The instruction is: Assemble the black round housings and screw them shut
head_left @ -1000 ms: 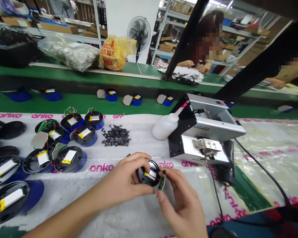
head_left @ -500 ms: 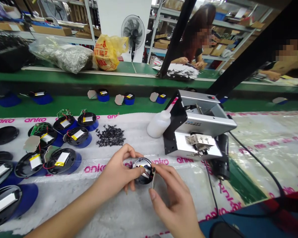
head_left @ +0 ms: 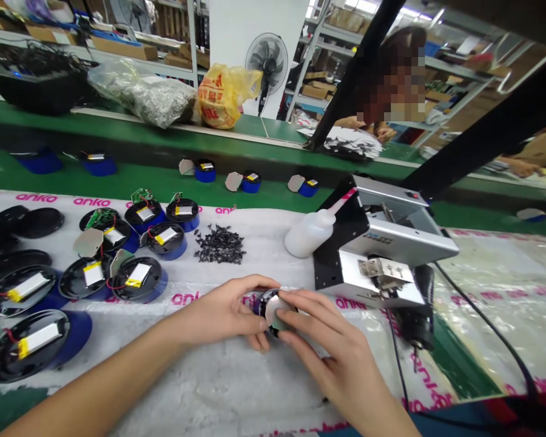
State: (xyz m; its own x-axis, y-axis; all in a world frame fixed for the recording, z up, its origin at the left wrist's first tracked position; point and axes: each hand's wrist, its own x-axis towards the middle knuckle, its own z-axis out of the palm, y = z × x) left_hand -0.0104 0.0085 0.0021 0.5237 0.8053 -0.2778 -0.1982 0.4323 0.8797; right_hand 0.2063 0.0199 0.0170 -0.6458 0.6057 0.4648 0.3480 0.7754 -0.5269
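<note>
My left hand (head_left: 232,311) is closed around the side of a small round blue-and-black housing (head_left: 262,301). Over the housing's open face lies a flat grey circuit board (head_left: 274,314), which my right hand (head_left: 334,337) grips by its edge, its fingertips pressing on it. The board covers most of the inside, so the battery in there is hidden. Left of my hands stand several similar blue housings (head_left: 152,291) with white-and-yellow batteries showing, some with boards hanging on wires. A pile of small black plastic parts (head_left: 219,244) lies just beyond my left hand.
A white squeeze bottle (head_left: 307,233) leans by a silver-and-black machine (head_left: 389,243), with an electric screwdriver (head_left: 416,325) and cables at its right. More housings (head_left: 251,182) sit on the green belt behind. Across from me a co-worker's hand (head_left: 382,132) is near white papers.
My right hand has laid the grey board flat over the housing; before, it was held on edge beside it. The whole view has shifted a little.
</note>
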